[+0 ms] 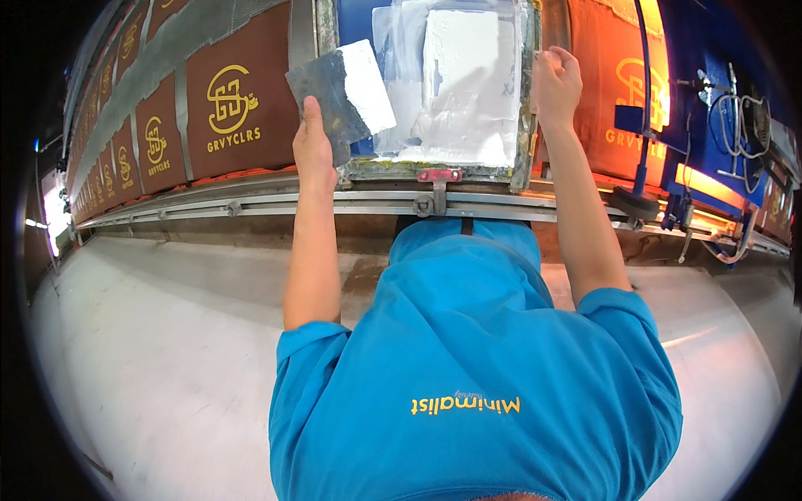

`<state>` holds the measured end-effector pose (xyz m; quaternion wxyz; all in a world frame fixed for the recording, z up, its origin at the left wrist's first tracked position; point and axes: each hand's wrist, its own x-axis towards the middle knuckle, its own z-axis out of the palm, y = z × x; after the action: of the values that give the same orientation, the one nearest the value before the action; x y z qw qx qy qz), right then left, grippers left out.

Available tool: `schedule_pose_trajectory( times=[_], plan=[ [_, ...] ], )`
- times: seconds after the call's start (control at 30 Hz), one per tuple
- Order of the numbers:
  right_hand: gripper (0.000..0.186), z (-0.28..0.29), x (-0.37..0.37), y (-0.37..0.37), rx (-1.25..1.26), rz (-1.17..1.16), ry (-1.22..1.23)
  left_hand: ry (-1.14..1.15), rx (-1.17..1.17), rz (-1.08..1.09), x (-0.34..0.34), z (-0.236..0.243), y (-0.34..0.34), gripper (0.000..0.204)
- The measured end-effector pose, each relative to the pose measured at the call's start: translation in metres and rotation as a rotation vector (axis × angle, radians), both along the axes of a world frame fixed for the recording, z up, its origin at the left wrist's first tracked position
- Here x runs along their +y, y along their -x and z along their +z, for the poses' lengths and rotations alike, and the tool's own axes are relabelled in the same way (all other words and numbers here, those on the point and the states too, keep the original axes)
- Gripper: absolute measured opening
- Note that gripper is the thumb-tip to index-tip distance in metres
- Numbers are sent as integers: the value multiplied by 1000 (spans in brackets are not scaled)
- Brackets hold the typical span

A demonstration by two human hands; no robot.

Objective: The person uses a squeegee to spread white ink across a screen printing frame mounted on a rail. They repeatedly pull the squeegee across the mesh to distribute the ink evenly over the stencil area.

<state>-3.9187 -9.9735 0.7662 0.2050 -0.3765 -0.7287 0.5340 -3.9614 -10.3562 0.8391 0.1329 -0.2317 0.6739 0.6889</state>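
With left hand (315, 152) clamped on the bare grey side of a plate (324, 93), apparently avoiding its white-coated end, holding it slanted over the left edge of a frame (380, 170), and curling right hand (558, 88) beside its right rail (525, 125), with grip there unclear.

Top centre, the screen frame (524, 125) runs off the upper edge! Left of it, a grey plate (326, 92) hides most left-hand (316, 154) fingers; right hand's (558, 88) contact with the frame? Unclear!
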Motion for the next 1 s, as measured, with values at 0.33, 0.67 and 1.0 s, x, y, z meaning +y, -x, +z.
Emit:
schedule_pose_trajectory(
  times=[0.33, 0.67, 1.0],
  plan=[
    [48, -16, 5, 1, -206, 98, -123, 875, 265, -556, 54, 8, -45, 39],
    [49, -19, 2, -1, -219, 106, -79, 1109, 193, -566, 125, -12, -74, 35],
    [51, -17, 8, 0, -170, 137, -35, 803, 401, -889, 135, 38, -16, 27]
  ],
)
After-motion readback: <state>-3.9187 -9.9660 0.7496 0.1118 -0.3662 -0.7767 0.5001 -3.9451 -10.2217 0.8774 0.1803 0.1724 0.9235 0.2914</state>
